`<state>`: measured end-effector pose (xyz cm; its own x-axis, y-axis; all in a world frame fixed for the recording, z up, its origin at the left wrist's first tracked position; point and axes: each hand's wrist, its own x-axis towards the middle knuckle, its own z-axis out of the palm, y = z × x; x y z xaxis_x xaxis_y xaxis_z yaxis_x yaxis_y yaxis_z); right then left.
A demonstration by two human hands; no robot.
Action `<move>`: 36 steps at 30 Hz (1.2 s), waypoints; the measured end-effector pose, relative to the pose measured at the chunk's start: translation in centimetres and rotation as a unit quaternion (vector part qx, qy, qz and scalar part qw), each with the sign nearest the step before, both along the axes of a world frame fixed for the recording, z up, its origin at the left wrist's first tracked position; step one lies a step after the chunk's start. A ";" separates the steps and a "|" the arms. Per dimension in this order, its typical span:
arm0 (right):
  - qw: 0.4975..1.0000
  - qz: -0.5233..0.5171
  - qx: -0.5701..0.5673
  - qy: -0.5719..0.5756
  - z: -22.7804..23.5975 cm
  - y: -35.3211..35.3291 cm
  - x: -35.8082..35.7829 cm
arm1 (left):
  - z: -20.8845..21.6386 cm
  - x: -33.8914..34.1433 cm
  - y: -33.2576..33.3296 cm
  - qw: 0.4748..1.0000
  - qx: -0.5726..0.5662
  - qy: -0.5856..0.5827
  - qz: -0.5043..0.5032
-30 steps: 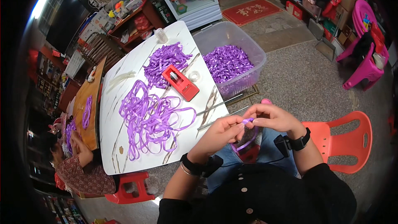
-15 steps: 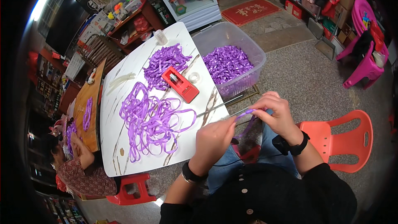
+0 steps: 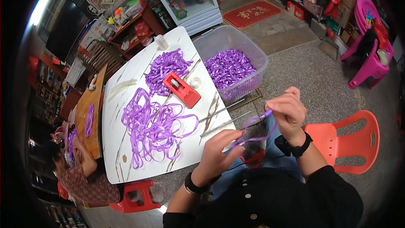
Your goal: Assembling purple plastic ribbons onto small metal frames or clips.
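My right hand is held up over my lap, fingers pinched on the end of a purple ribbon. A darker purple piece sits on that ribbon by my fingertips. My left hand is lower and nearer the table edge, its thumb and fingers around the ribbon's other part. Between the two hands the ribbon hangs in a slack loop. Just past my left hand, two thin metal rods stick out beyond the table edge. On the white table lies a loose tangle of purple ribbon.
Behind the tangle are a red tape dispenser, a clear tape roll and a pile of folded purple ribbons. A clear plastic tub of purple pieces stands beyond the table. An orange chair is at right; another person sits at left.
My hands have moved apart. The right one rose and shifted right with the ribbon end, away from the rod. The ribbon has gone from a short stretch to a slack loop.
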<state>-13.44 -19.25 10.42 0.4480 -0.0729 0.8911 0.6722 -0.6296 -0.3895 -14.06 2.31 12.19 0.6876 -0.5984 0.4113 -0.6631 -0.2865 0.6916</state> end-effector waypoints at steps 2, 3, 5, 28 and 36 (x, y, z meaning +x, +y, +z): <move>1.000 0.011 0.008 -0.017 0.1 0.2 0.1 | 0.3 0.2 -0.2 0.988 -0.068 0.139 -0.001; 0.999 0.025 0.009 -0.028 0.1 0.5 0.1 | 0.4 0.5 -0.7 0.988 -0.068 0.140 -0.001; 0.998 0.040 0.011 -0.040 0.2 0.7 0.1 | 1.0 1.1 -2.3 0.913 -0.226 0.341 -0.014; 0.995 0.040 0.045 0.076 -0.6 1.2 1.1 | 0.0 3.2 -4.5 0.859 -0.236 0.444 -0.097; 0.874 0.192 0.300 0.332 -1.0 2.1 -1.5 | -0.7 4.0 -4.5 0.906 -0.218 0.363 0.020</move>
<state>-14.94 -17.12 9.46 0.9454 -0.1680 0.2793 0.2902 0.0437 -0.9560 -10.06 -2.16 11.51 0.8893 -0.4562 0.0328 0.0173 0.1052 0.9943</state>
